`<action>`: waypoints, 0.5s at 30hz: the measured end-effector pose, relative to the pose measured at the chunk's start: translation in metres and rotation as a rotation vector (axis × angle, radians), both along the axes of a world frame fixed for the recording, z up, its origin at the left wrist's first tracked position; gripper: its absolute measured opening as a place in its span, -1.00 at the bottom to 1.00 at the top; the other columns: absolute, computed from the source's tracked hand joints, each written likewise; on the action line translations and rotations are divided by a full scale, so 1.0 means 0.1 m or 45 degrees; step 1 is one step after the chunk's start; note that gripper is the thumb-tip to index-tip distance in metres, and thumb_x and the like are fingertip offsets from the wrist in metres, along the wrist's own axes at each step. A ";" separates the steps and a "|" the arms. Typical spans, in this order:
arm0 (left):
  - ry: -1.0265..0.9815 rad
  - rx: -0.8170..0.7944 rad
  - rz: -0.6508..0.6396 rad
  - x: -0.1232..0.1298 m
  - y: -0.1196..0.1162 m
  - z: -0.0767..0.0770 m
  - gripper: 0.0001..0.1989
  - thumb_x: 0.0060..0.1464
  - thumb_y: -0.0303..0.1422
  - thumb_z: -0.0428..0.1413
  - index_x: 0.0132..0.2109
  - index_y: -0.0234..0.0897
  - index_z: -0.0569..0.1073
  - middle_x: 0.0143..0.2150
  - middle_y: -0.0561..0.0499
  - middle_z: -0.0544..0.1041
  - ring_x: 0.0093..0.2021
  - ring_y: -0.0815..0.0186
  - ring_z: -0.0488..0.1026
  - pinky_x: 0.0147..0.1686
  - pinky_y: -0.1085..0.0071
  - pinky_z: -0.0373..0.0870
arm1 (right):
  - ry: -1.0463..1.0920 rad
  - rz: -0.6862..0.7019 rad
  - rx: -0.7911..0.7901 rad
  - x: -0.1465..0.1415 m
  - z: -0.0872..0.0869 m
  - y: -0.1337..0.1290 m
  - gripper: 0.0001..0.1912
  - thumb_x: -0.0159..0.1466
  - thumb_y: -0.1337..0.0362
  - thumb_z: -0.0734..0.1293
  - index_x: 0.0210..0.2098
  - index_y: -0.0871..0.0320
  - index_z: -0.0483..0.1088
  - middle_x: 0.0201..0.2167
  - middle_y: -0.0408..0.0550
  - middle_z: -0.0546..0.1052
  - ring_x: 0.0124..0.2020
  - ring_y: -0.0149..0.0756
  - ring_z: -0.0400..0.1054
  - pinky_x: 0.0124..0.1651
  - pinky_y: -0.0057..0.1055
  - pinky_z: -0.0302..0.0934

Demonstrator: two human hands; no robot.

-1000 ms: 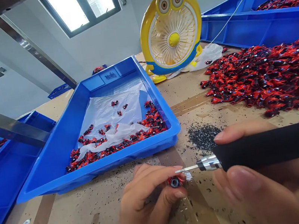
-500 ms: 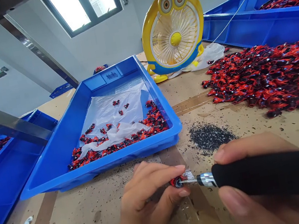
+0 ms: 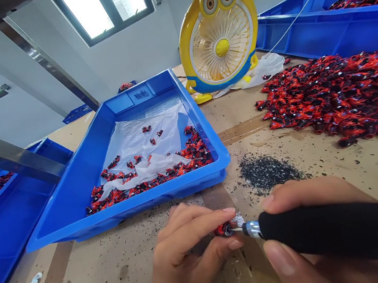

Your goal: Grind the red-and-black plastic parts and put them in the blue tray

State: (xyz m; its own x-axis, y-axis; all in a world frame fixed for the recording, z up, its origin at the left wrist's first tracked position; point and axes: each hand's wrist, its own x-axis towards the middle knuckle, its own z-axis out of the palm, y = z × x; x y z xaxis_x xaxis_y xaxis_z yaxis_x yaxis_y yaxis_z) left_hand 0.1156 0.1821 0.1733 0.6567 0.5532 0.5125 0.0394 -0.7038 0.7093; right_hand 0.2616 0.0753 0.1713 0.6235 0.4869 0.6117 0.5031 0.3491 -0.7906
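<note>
Between the thumb and fingers of my left hand (image 3: 188,251) is pinched a small red-and-black part (image 3: 223,229) with a round opening turned to the right. My right hand (image 3: 308,237) grips a rotary tool handpiece (image 3: 328,229) with a thick black sleeve and a silver collar. Its thin metal tip reaches the part's opening; how deep it goes inside is hidden. Just beyond my right hand, a mound of black shavings (image 3: 267,172) lies on the brown table covering (image 3: 99,275).
A blue tray (image 3: 134,206) holds white sheeting and several red-and-black parts. Behind it stands a yellow fan (image 3: 222,49). A large heap of similar parts (image 3: 342,93) lies at the right, before another blue tray (image 3: 311,33). A metal post (image 3: 7,153) crosses at left.
My right hand has moved the handpiece left, bringing its collar closer to the part, and the handpiece's rear end has dropped slightly. My left hand keeps its pinch almost unmoved.
</note>
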 end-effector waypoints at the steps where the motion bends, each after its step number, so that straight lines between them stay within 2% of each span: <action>1: 0.006 0.001 0.001 0.00 0.00 0.00 -0.80 0.27 -0.30 0.39 0.03 -0.14 0.74 -0.27 0.08 0.72 -0.31 0.40 0.61 -0.25 0.51 0.50 | -0.001 -0.019 0.007 -0.01 0.00 0.00 -0.78 0.24 0.42 0.44 -0.16 0.02 0.51 -0.41 -0.25 0.59 -0.50 -0.47 0.49 -0.51 -0.69 0.41; 6: 0.021 0.011 0.003 0.00 0.00 0.00 -0.81 0.29 -0.30 0.38 0.03 -0.11 0.73 -0.26 0.11 0.73 -0.31 0.41 0.60 -0.24 0.50 0.49 | 0.047 -0.064 -0.045 -0.06 0.06 0.01 -0.83 0.26 0.39 0.43 -0.20 -0.02 0.53 -0.37 -0.31 0.59 -0.48 -0.55 0.49 -0.35 -0.70 0.42; 12: 0.005 0.016 -0.017 0.00 0.01 -0.02 -0.80 0.29 -0.29 0.37 0.04 -0.13 0.73 -0.25 0.08 0.73 -0.28 0.39 0.61 -0.23 0.47 0.49 | -0.017 -0.061 -0.057 -0.02 0.05 -0.02 -0.83 0.21 0.39 0.42 -0.22 0.00 0.51 -0.45 -0.20 0.59 -0.50 -0.37 0.48 -0.59 -0.53 0.33; 15: 0.007 0.031 -0.016 -0.02 0.01 -0.01 -0.80 0.29 -0.30 0.38 0.04 -0.13 0.72 -0.24 0.09 0.72 -0.28 0.39 0.59 -0.23 0.47 0.49 | -0.009 -0.058 -0.076 0.00 0.01 -0.04 -0.82 0.21 0.38 0.43 -0.20 0.00 0.52 -0.43 -0.19 0.59 -0.50 -0.37 0.48 -0.59 -0.54 0.30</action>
State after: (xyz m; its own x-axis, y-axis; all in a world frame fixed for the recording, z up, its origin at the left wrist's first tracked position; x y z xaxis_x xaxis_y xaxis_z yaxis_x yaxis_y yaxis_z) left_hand 0.1140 0.1829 0.1721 0.6663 0.5323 0.5222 0.0343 -0.7214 0.6916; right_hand 0.2620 0.0718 0.1726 0.6416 0.4938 0.5870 0.5228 0.2784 -0.8057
